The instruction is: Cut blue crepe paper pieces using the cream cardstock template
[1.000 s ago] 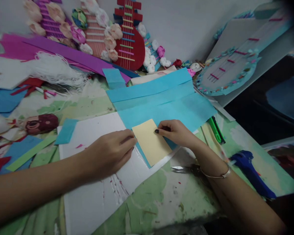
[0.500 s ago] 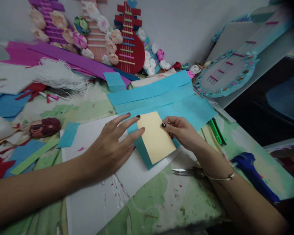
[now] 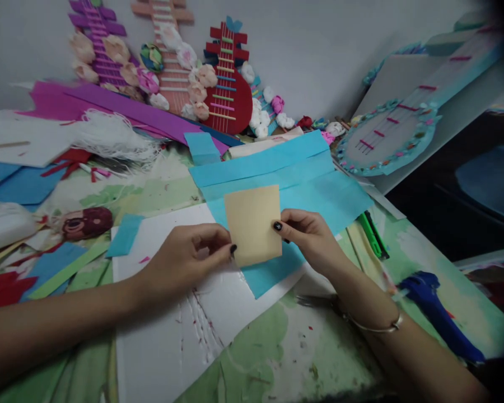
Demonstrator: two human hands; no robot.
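Observation:
A cream card is held upright, tilted slightly, above a sheet of blue paper. My right hand pinches the card's right edge, thumb in front and fingers behind it. At the lower left edge, my left hand closes its thumb and curled fingers on the card; the exact contact is partly hidden. A shiny clear streak shows along the blue paper's left edge. Below lies a white board marked with clear dried streaks and red specks.
Scissors lie beneath my right wrist, with a blue glue gun and green cutter further right. Decorated paper instruments, including a red one, lean at the back. White string and paper scraps crowd the left.
The cream card has lifted off the blue paper and turned more upright. My left hand has gone from spread fingers over the card to a closed grip at its left edge.

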